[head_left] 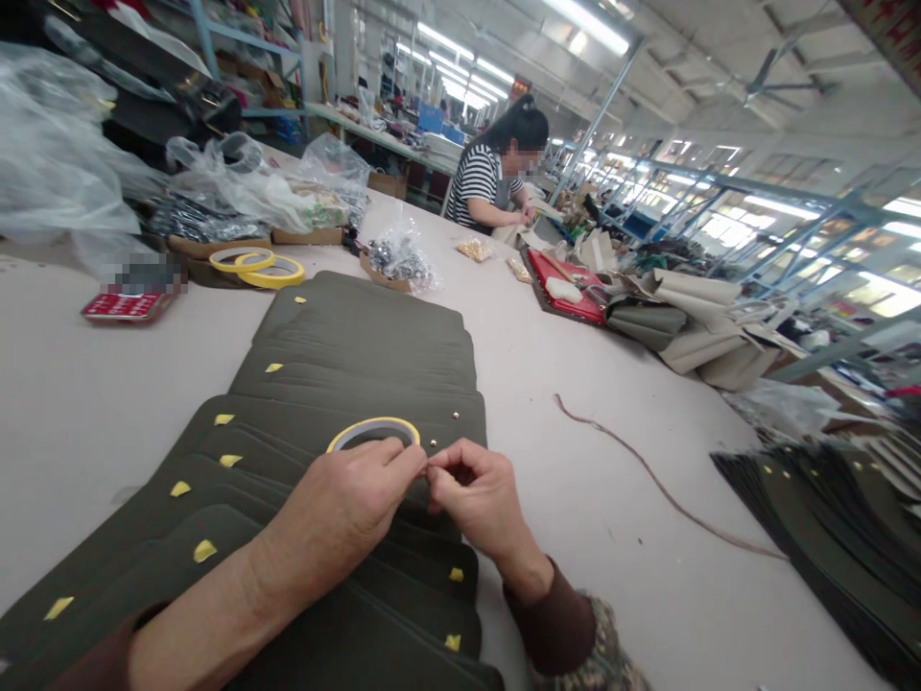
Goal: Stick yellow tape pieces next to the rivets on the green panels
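My left hand (366,489) is closed on a roll of yellow tape (381,423), whose ring stands up behind my fingers. Right beside it, my right hand (479,494) has thumb and forefinger pinched together, the tips meeting those of my left. What sits in that pinch is too small to make out. Both hands are over overlapping dark olive fabric-like panels (366,331). Small yellow tape pieces (230,461) dot the panels' left side, with a few at the lower right. Two small shiny studs (456,416) show on a panel near my right hand.
More yellow tape rolls (270,271) lie beyond the panels, near a red calculator-like object (129,305). Plastic bags (245,182) crowd the far left. A brown cord (648,475) and stacked dark panels (813,537) lie right. A co-worker (489,178) sits across the table.
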Motion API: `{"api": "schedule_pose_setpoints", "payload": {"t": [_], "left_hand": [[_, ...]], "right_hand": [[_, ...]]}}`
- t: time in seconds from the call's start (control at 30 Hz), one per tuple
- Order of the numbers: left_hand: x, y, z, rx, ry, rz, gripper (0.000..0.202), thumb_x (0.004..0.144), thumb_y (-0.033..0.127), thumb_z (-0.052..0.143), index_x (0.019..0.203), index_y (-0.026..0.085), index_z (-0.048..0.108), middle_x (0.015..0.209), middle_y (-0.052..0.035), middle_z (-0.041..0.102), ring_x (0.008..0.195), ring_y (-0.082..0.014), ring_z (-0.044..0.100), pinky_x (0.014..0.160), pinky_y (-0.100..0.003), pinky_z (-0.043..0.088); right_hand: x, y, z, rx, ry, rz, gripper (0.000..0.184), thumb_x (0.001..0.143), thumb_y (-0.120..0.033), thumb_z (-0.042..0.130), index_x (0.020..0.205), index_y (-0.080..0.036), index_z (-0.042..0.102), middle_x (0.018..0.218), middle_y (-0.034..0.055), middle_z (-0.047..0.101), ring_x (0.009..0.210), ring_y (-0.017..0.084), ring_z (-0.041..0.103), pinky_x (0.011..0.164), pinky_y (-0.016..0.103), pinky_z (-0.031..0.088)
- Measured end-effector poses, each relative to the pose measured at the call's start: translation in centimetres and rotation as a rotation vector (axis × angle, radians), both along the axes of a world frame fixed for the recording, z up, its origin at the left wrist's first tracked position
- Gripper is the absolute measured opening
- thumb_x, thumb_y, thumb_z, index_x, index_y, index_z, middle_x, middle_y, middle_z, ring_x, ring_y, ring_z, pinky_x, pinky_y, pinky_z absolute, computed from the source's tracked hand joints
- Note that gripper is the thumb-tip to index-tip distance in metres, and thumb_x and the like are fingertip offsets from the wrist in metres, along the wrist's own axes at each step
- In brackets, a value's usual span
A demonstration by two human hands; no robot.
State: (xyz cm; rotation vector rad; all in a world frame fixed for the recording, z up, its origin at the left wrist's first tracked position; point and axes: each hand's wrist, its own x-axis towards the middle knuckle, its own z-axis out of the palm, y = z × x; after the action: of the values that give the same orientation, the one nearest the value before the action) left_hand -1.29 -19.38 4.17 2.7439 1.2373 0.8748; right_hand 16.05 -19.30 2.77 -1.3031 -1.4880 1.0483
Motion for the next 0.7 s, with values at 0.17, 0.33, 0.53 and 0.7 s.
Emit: {"api": "schedule_pose_setpoints", "payload": {"t": [0.17,0.33,0.53,0.7], "left_hand": [[0.5,1.0,0.4,0.082,-0.084,0.054,0.022,0.098,0.02,0.042,0.084,0.02,0.059,0.072,0.0005,0.059,0.067,-0.0148,0.058,0.062,-0.026,0.043],[0.0,2.4,-2.6,-0.044,0.082,0.173,0.015,0.096,0.019,0.047,0.093,0.02,0.062,0.078,-0.0006,0.065,0.076,-0.0164,0.062,0.064,-0.026,0.044],[0.5,2.2,-3.0,-0.195,0.217,0.193,0.011,0.09,0.013,0.055,0.091,0.022,0.061,0.081,-0.0006,0.063,0.078,-0.0188,0.06,0.064,-0.028,0.044],[0.6,1.8,-2.6,-0.196,0.222,0.175,0.012,0.09,0.012,0.052,0.089,0.022,0.06,0.082,-0.0018,0.062,0.08,-0.0202,0.058,0.064,-0.029,0.046]], "right_hand": [[1.3,2.3,-0.1,-0.313,0.288,-0.104,0.019,0.066,-0.033,0.074,0.067,-0.016,0.065,0.049,-0.003,0.061,0.04,0.009,0.054,0.042,0.021,0.049],[2.4,2.8,-1.5,-0.326,0.068,-0.065,0.026,0.071,-0.038,0.074,0.078,-0.013,0.073,0.057,0.0012,0.066,0.047,0.01,0.06,0.046,0.02,0.051],[1.4,2.6,-1.9,-0.098,-0.295,-0.05,0.017,0.082,-0.028,0.062,0.077,-0.017,0.074,0.06,0.0004,0.067,0.049,0.012,0.06,0.046,0.022,0.047],[0.6,2.9,-1.8,0.133,-0.537,-0.056,0.016,0.08,-0.017,0.06,0.072,-0.019,0.073,0.067,0.002,0.072,0.06,0.016,0.066,0.059,0.026,0.047]]}}
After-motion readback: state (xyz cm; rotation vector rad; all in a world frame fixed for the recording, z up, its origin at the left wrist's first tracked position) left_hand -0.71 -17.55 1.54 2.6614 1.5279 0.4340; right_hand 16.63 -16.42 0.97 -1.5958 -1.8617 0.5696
